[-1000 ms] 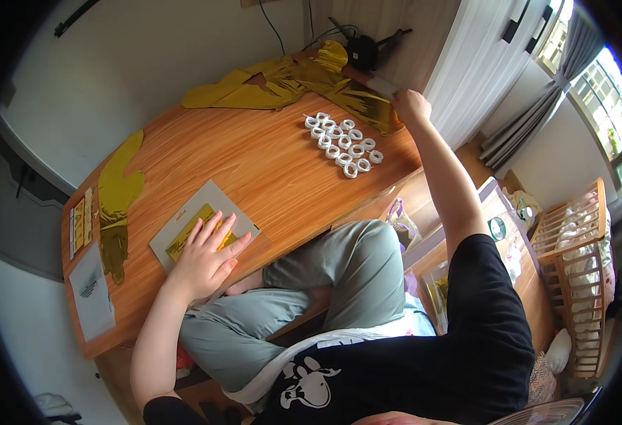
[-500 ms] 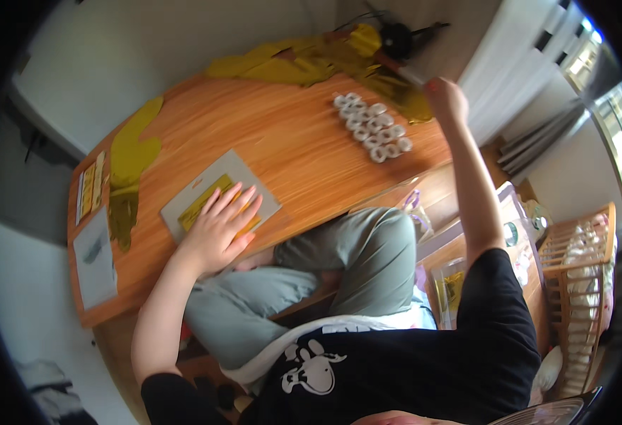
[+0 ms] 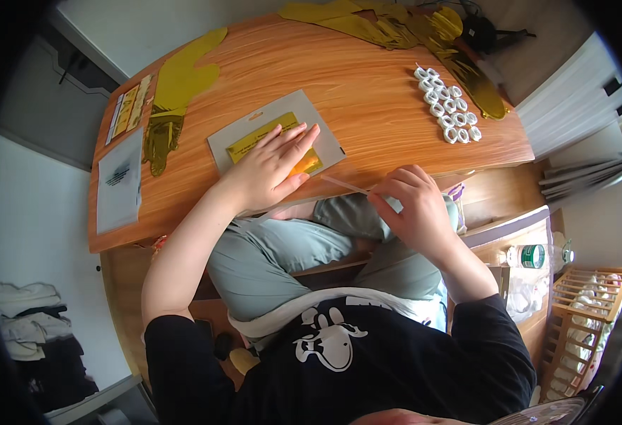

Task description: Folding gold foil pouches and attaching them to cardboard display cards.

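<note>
My left hand (image 3: 272,166) lies flat with its fingers spread on a flat clear-and-grey packaging bag (image 3: 311,112), holding it to the table. A gold piece (image 3: 254,138) shows inside the bag, partly hidden by my fingers; the bag has a hang hole at its far edge. Just right of the bag, over the table's near edge, my right hand (image 3: 413,205) pinches a thin translucent strip (image 3: 345,184) between thumb and fingertip. The strip's free end points left toward the bag's near corner.
On the wooden table (image 3: 367,92) lie flat gold foil pieces, one at left (image 3: 183,85) and others along the back (image 3: 374,28). Small white coils (image 3: 449,106) stand in rows at right. A pale sheet (image 3: 120,184) is at far left. A bottle (image 3: 530,256) and wooden rack (image 3: 583,326) stand at right.
My right hand has come down from the far right of the table to beside the bag, where the strip now shows in its pinch. My left hand stays on the bag. The view has shifted.
</note>
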